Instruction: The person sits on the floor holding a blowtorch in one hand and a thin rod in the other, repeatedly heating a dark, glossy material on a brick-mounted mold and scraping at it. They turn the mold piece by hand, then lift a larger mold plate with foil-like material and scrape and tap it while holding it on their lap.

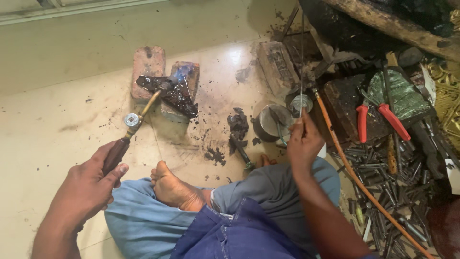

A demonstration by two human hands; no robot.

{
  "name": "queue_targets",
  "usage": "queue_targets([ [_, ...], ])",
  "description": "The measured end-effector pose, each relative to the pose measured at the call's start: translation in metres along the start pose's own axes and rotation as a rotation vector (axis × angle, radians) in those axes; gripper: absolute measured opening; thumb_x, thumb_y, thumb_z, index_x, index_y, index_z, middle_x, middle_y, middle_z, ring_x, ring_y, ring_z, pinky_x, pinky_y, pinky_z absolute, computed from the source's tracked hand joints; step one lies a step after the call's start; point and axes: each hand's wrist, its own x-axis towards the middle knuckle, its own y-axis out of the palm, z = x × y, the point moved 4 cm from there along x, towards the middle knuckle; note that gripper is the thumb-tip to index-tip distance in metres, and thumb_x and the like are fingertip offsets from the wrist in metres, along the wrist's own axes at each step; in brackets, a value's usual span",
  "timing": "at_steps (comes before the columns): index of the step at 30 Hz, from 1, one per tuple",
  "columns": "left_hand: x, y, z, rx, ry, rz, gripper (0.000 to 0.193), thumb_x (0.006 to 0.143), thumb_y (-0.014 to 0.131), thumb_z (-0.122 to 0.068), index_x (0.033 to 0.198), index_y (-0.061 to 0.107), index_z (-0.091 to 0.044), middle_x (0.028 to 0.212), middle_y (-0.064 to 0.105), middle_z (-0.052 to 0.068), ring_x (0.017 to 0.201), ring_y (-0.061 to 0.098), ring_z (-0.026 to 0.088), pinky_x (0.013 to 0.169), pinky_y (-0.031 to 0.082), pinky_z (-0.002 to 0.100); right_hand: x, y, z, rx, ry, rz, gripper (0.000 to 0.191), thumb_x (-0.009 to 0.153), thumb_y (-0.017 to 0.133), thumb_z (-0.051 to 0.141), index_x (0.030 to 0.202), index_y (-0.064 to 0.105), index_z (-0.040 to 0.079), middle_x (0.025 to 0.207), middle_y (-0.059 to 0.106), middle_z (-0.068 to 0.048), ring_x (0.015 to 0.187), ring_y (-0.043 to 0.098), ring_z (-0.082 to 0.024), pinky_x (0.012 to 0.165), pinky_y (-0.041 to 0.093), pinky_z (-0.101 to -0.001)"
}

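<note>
My left hand (88, 184) is clenched on the blowtorch (136, 122) handle, angling its blue flame (182, 72) onto the dark metal piece (170, 91), raised on bricks (148, 67) off the floor. My right hand (303, 141) pinches a thin wire (302, 62) upright, clear of heat.

Torch (136, 117): dark brown handle, brass-yellow tube, silver valve knob. Flame (182, 72): pale blue. Lump (173, 93) under flame: glossy black-brown. Bricks (148, 69): dull reddish, sooty patches. Floor (62, 110): cream, speckled with black crumbs. Hose (357, 180): orange. Pliers (378, 120): red handles. Trousers (143, 223): light blue; shirt hem (239, 237) navy. Punches (397, 187) heaped at right: grey-black steel. Small tin (301, 103): silver.
</note>
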Motion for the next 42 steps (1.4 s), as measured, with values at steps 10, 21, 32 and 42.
queue_targets([
  [10, -0.004, -0.011, 0.005, 0.045, -0.041, -0.029, 0.06, 0.1, 0.066, -0.032, 0.158, 0.05, -0.03, 0.084, 0.069, 0.013, 0.053, 0.065, 0.022, 0.056, 0.057, 0.04, 0.09, -0.002, -0.017, -0.393, -0.477, 0.073, 0.035, 0.097, 0.062, -0.003, 0.131, 0.069, -0.007, 0.096, 0.068, -0.027, 0.087, 0.067, -0.044, 0.077, 0.054, -0.0503],
  [21, 0.0, -0.013, 0.015, -0.001, -0.002, -0.04, 0.056, 0.098, 0.067, -0.036, 0.152, 0.051, -0.03, 0.082, 0.07, 0.015, 0.054, 0.067, 0.026, 0.059, 0.057, 0.043, 0.144, 0.008, -0.047, -0.711, -0.544, 0.121, 0.015, 0.099, 0.063, -0.003, 0.111, 0.071, 0.001, 0.095, 0.066, -0.023, 0.086, 0.066, -0.043, 0.072, 0.052, -0.0519],
  [32, 0.023, 0.006, 0.031, 0.26, 0.008, -0.053, 0.055, 0.095, 0.062, -0.036, 0.148, 0.048, -0.03, 0.109, 0.073, 0.021, 0.105, 0.069, 0.041, 0.092, 0.053, 0.054, 0.035, 0.05, -0.031, -0.387, -0.584, 0.321, 0.033, 0.098, 0.066, 0.0, 0.131, 0.071, 0.002, 0.093, 0.065, -0.021, 0.085, 0.064, -0.042, 0.076, 0.052, -0.0517],
  [42, 0.029, -0.006, 0.018, 0.127, -0.177, 0.011, 0.054, 0.103, 0.056, -0.032, 0.155, 0.043, -0.026, 0.107, 0.074, 0.024, 0.094, 0.073, 0.041, 0.088, 0.058, 0.053, -0.067, 0.077, -0.047, -0.208, -0.413, 0.5, 0.036, 0.096, 0.063, 0.001, 0.132, 0.067, 0.008, 0.085, 0.064, -0.016, 0.079, 0.064, -0.037, 0.073, 0.052, -0.049],
])
